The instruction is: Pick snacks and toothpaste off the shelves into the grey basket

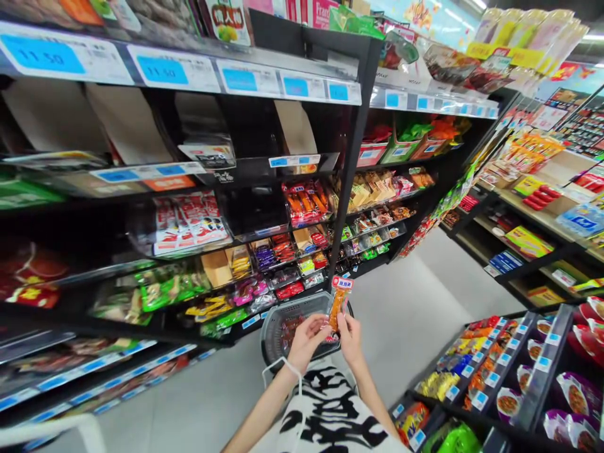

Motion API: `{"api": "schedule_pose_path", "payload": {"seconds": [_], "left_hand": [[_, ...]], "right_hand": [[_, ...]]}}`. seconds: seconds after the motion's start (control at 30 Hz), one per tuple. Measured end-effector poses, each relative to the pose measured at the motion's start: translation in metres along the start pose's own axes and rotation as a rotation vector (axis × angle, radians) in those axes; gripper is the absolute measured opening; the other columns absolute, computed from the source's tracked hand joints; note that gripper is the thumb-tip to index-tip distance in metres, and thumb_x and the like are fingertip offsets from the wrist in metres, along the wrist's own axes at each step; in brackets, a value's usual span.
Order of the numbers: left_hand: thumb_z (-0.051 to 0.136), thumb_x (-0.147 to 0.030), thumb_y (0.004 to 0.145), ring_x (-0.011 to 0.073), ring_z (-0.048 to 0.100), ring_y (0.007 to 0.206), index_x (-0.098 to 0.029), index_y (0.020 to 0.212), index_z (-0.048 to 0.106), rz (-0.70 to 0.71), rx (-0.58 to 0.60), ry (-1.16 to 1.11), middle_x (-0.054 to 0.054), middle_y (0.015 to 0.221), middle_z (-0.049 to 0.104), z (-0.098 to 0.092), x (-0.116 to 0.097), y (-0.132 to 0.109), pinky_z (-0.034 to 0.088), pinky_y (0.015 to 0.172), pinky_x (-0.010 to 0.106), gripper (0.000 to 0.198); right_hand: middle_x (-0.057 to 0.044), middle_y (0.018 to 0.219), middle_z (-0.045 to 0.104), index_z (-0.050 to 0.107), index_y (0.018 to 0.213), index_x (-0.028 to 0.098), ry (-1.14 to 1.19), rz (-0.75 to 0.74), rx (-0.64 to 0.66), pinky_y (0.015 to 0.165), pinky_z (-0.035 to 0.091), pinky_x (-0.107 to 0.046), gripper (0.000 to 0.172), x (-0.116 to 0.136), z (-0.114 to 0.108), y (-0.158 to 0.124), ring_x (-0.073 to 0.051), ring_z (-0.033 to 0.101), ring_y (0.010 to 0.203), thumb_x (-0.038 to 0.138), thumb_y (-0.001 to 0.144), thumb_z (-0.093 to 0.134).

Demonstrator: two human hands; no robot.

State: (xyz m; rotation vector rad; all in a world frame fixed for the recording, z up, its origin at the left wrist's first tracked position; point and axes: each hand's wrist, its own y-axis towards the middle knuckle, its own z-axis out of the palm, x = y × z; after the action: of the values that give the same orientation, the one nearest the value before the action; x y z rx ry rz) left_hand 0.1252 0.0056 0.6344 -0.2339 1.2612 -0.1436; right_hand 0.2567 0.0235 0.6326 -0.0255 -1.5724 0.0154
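A clear snack packet (338, 305) with orange-brown food inside and a red and blue printed top stands upright between my hands. My left hand (307, 338) pinches its left side, and my right hand (350, 337) grips its lower right edge. Just beneath them is a grey plastic basket (268, 340), holding dark red-brown packets (289, 330); the hands hide part of its inside. A white cord or strap (283, 362) passes by my left wrist.
Shelves with blue price labels (172, 70) run along the left. Orange snack packs (306, 200) and red-white packs (189, 217) lie in their trays. A low display of bagged snacks (472, 355) stands at right. Grey floor (401, 308) lies between.
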Motion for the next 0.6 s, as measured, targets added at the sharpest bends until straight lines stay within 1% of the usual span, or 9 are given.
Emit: {"api": "schedule_pose_path", "payload": {"seconds": [0.17,0.33,0.6], "left_hand": [[0.083,-0.041,0.07,0.0242,0.07,0.094,-0.015,0.098,0.066,0.006,-0.019,0.006,0.011,0.098,0.074,-0.004,-0.002,0.004,0.056,0.085,0.033,0.042],[0.081,-0.039,0.074,0.0227,0.069,0.097,-0.014,0.105,0.067,0.003,-0.013,-0.022,0.011,0.104,0.073,-0.01,0.003,0.005,0.057,0.088,0.033,0.042],[0.082,-0.036,0.076,0.0198,0.069,0.094,-0.015,0.106,0.069,-0.001,-0.005,-0.117,0.009,0.103,0.074,-0.012,0.01,0.009,0.057,0.085,0.031,0.039]], "right_hand": [[0.003,0.062,0.041,0.051,0.065,0.018,0.04,0.013,0.017,0.056,0.029,-0.025,0.05,-0.002,0.003,0.005,-0.012,0.031,0.06,0.059,0.094,0.051],[0.003,0.063,0.041,0.049,0.065,0.018,0.058,0.014,0.03,0.058,0.03,-0.025,0.048,-0.006,0.004,0.007,-0.013,0.032,0.063,0.056,0.095,0.05],[0.0,0.067,0.052,0.059,0.072,0.018,0.113,0.038,0.058,0.058,0.037,-0.024,0.04,0.001,0.005,0.008,-0.014,0.041,0.063,0.052,0.091,0.055]]}}
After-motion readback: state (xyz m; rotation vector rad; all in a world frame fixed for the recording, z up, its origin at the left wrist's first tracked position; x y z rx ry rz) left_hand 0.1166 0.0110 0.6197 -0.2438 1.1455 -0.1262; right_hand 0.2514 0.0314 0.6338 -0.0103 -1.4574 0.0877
